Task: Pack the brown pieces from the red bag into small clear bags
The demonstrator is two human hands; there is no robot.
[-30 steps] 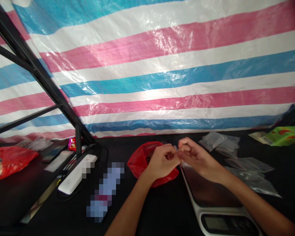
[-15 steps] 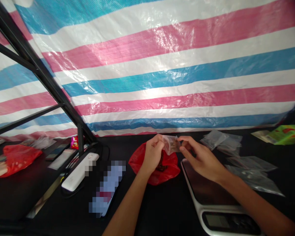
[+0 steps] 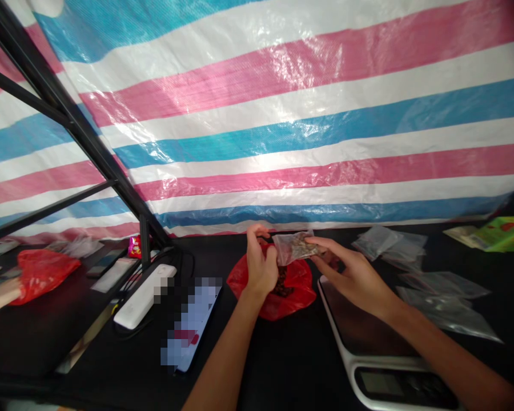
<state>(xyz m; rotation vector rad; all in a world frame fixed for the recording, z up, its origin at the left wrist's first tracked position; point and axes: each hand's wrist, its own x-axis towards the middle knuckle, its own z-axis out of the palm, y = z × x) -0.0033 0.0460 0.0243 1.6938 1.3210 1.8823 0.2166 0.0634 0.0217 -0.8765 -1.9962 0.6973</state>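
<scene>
The right hand (image 3: 357,278) pinches one end of a small clear bag (image 3: 297,246), up over the red bag (image 3: 291,305). The left hand (image 3: 260,268) is loosely open beside it. The small bag has brown bits in it, but I can't tell if it's sealed. More bits are left in the red bag. Other clear bags (image 3: 449,314) lie on the worktop (image 3: 291,365).

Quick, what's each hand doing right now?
Left hand: open, thumb and fingers apart, beside the small clear bag; whether it touches cannot be told.
Right hand: closed, pinching that bag.
</scene>
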